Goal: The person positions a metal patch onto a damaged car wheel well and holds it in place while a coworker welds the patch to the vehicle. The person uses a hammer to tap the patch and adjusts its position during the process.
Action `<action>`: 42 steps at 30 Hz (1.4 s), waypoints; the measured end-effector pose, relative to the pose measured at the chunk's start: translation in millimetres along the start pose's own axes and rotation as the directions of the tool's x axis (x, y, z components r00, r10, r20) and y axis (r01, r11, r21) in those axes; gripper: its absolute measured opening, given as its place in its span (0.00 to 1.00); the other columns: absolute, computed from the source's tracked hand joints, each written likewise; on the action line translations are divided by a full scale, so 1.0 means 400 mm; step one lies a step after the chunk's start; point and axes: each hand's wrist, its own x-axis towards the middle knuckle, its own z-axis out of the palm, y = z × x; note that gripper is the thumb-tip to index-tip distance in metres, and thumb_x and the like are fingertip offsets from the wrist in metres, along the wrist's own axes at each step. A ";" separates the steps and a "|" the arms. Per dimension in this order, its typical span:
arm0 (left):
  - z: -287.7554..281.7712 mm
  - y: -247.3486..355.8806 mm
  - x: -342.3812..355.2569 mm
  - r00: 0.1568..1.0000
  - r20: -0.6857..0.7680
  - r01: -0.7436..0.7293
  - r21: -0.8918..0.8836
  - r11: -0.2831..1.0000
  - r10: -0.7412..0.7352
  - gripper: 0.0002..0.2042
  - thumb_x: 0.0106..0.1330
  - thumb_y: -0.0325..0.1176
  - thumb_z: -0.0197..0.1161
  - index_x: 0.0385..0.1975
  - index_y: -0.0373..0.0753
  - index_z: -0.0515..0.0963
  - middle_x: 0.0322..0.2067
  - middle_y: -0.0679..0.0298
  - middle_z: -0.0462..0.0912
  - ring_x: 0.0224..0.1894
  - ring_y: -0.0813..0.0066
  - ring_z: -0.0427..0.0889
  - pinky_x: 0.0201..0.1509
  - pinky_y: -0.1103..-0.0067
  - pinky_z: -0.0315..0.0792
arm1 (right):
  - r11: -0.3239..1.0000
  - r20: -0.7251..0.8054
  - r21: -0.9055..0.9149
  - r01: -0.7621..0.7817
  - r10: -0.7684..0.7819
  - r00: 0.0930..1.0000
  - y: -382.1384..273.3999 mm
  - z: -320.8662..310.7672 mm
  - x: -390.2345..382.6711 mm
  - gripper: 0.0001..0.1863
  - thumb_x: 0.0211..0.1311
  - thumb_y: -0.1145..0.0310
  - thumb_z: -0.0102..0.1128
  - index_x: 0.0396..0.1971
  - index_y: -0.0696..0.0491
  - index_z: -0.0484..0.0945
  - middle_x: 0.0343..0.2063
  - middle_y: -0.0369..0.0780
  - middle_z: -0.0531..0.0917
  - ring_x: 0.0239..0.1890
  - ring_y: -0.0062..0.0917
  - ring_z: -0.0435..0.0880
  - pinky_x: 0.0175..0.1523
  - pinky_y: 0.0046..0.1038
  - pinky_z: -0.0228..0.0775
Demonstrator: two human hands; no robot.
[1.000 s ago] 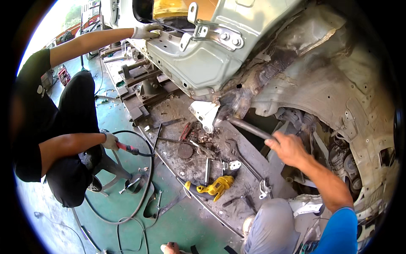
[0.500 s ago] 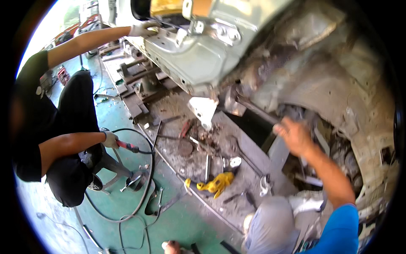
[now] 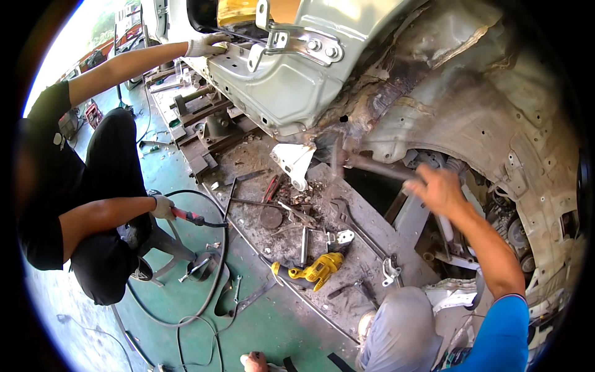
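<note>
My right hand (image 3: 437, 189) is closed round the long handle of a blurred hammer (image 3: 378, 166), whose head is beside a rusty, crumpled metal seam at the car body. A white bracket (image 3: 288, 161) hangs just left of it, below the pale grey-green panel (image 3: 316, 80) with its bolted hinge (image 3: 300, 44). What looks like part of my left hand (image 3: 254, 363) shows at the bottom edge, mostly cut off, so its grip is unclear. A co-worker (image 3: 87, 186) in dark clothes crouches at the left, one gloved hand on the sill, the other gripping a red-handled torch (image 3: 186, 214).
The steel platform (image 3: 229, 161) holds a yellow power tool (image 3: 322, 270), an adjustable wrench (image 3: 344, 214), bars and debris. A black hose (image 3: 220, 260), cables and straps lie on the green floor (image 3: 260, 335). At right are the wheel-well panel (image 3: 496, 124) and exposed underbody parts.
My right hand and hammer have shifted right and swung, the hammer head slightly up from where it was. The view tilted a little. The co-worker stays in much the same pose.
</note>
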 end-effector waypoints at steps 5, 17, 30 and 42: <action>-0.040 0.048 -0.006 0.999 -0.030 0.038 -0.003 0.999 -0.038 0.18 0.63 0.47 0.60 0.34 0.34 0.83 0.28 0.42 0.83 0.32 0.40 0.82 0.37 0.57 0.75 | 0.954 0.052 0.288 -0.078 0.066 0.996 -0.107 0.016 -0.003 0.27 0.65 0.41 0.56 0.26 0.53 0.72 0.15 0.47 0.78 0.20 0.46 0.81 0.25 0.43 0.71; 0.050 -0.030 0.038 1.000 0.009 -0.013 0.222 0.975 0.011 0.21 0.70 0.47 0.49 0.28 0.37 0.82 0.23 0.48 0.83 0.25 0.46 0.83 0.27 0.58 0.75 | 0.946 0.203 0.212 -0.245 0.203 0.958 -0.062 0.039 -0.037 0.29 0.66 0.41 0.53 0.30 0.57 0.74 0.18 0.53 0.79 0.28 0.53 0.82 0.32 0.48 0.70; -0.015 0.063 0.004 0.996 0.039 0.069 0.134 0.989 -0.075 0.20 0.67 0.50 0.55 0.34 0.36 0.82 0.25 0.45 0.83 0.28 0.43 0.83 0.31 0.58 0.76 | 0.976 0.052 0.140 -0.168 0.163 0.985 0.000 0.009 0.000 0.27 0.67 0.45 0.54 0.22 0.55 0.72 0.17 0.47 0.78 0.21 0.48 0.79 0.27 0.45 0.71; -0.043 0.044 -0.010 0.994 0.010 -0.111 0.263 0.959 0.112 0.19 0.67 0.49 0.55 0.33 0.38 0.82 0.24 0.46 0.83 0.27 0.44 0.83 0.30 0.58 0.75 | 0.795 -0.154 0.236 0.559 -0.537 0.829 -0.240 -0.098 -0.015 0.28 0.62 0.39 0.58 0.21 0.50 0.73 0.13 0.40 0.74 0.16 0.32 0.77 0.22 0.33 0.70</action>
